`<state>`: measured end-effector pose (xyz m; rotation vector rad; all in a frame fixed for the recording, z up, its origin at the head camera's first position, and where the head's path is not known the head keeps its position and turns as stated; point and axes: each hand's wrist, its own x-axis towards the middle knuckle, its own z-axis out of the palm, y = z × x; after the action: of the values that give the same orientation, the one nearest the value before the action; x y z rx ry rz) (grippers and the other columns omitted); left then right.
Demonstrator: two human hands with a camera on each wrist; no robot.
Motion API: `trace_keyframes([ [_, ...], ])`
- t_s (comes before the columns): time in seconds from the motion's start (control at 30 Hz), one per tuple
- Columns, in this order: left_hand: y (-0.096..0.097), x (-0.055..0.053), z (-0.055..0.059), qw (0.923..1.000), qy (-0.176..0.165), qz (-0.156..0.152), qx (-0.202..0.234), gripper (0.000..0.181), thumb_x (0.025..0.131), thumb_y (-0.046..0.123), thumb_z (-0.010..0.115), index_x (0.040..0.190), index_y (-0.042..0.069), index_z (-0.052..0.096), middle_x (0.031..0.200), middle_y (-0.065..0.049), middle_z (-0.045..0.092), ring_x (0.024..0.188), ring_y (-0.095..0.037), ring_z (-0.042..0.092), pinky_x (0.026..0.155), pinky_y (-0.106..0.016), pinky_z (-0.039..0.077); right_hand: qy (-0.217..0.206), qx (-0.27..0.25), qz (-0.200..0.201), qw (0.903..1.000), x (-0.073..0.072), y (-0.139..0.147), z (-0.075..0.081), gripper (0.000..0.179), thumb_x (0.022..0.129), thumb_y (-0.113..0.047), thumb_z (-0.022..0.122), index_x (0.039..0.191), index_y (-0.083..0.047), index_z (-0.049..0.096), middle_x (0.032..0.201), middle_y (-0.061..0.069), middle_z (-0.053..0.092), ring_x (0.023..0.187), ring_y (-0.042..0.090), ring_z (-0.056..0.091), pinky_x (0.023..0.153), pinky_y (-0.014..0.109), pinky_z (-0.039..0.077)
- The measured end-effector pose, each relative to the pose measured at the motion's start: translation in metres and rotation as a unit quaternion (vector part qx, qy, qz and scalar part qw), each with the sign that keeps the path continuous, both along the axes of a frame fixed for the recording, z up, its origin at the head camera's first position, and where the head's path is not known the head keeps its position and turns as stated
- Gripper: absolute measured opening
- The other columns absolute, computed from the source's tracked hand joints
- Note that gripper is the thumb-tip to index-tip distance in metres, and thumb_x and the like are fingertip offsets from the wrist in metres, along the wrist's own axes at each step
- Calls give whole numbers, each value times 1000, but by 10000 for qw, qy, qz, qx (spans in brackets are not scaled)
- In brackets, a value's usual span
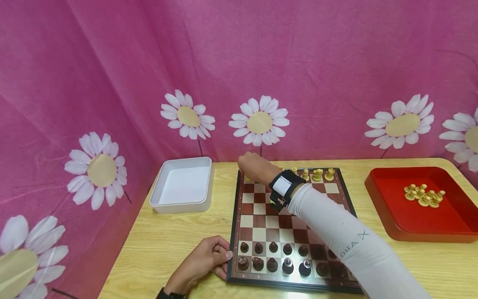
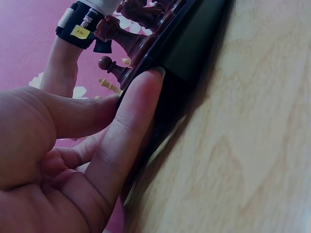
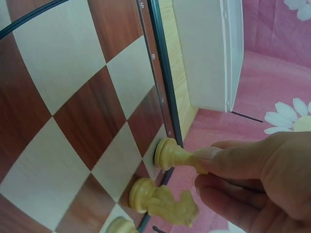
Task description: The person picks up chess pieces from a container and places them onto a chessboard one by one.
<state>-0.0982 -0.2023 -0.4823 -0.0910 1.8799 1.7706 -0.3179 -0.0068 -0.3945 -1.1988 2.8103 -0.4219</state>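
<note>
In the head view, my right hand (image 1: 258, 167) reaches to the far left corner of the chessboard (image 1: 259, 222). Thumb and fingers pinch a pale chess piece (image 3: 171, 154) by its upper part, which they hide; its round base is at the corner square. Beside it stands a pale knight (image 3: 165, 203). My left hand (image 1: 207, 258) holds the board's near left edge, the thumb and a finger against the dark rim in the left wrist view. Close to that thumb are a dark rook (image 2: 119, 35) and a dark pawn (image 2: 115, 70).
Dark pieces (image 1: 271, 264) stand in two rows along the near side, some behind the right sleeve. More pale pieces (image 1: 317, 175) line the far side. A white box (image 1: 207, 204) stands left of the board; a red tray (image 1: 396, 233) with several pale pawns (image 1: 424, 196) is at right.
</note>
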Motion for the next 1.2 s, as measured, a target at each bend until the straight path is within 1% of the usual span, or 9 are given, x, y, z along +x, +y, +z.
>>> trace_keyframes([
  [0.1,0,1,-1,10000,5,-6,6,19,99,5,67,110,-6,56,83,-6,62,63,-15,68,56,-29,65,91,118,-36,9999,0,-1,-3,35,95,6,63,66,-11,56,57,-5,36,55,11,41,47,21,30],
  [0.2,-1,1,0,10000,46,6,-68,19,99,6,67,109,-6,56,82,-6,62,63,-15,67,55,-30,65,366,179,7,9992,1,-3,-5,20,96,5,65,79,-5,68,59,-1,50,58,11,50,49,21,35],
  [0.27,-1,0,1,9999,60,8,-118,18,99,6,67,109,-5,57,81,-6,62,63,-16,67,55,-31,65,586,252,23,9980,1,-4,-5,14,96,5,65,87,-3,72,64,4,59,61,12,57,50,22,38],
  [0.33,-1,-1,2,9999,70,5,-147,18,99,5,67,109,-5,57,81,-6,62,63,-16,67,55,-31,65,747,301,35,9967,2,-4,-5,13,95,6,65,91,-1,73,69,8,65,64,13,60,51,22,40],
  [0.43,-1,-1,3,9999,72,-16,-146,18,99,5,67,109,-5,57,81,-6,62,62,-15,66,55,-31,65,804,301,7,9963,2,-6,-6,13,95,7,64,89,-1,73,70,9,66,64,14,59,51,23,40],
  [0.67,0,0,3,9999,42,-11,-131,17,99,4,66,109,-6,57,81,-6,61,62,-15,66,54,-29,64,782,296,-5,9965,2,-6,-7,16,94,8,64,84,-2,71,70,8,66,65,12,55,53,25,44],
  [0.77,1,0,2,9999,51,-6,-153,18,99,5,66,110,-6,57,82,-6,61,62,-15,66,54,-29,64,759,267,-2,9968,2,-5,-6,16,94,8,65,83,-3,71,68,6,64,64,12,53,53,24,43],
  [0.97,1,0,1,9999,48,3,-137,17,99,5,66,109,-5,57,81,-6,61,61,-15,66,54,-29,64,575,258,-38,9980,3,-4,-4,15,95,7,65,85,-3,71,65,4,58,62,11,49,52,22,37],
  [1.2,1,1,1,9999,37,-23,-124,18,100,5,66,111,-6,56,83,-7,62,62,-15,67,55,-29,64,541,312,-2,9980,5,-4,-5,15,95,8,63,88,-1,73,70,9,66,63,13,57,52,23,40],
])
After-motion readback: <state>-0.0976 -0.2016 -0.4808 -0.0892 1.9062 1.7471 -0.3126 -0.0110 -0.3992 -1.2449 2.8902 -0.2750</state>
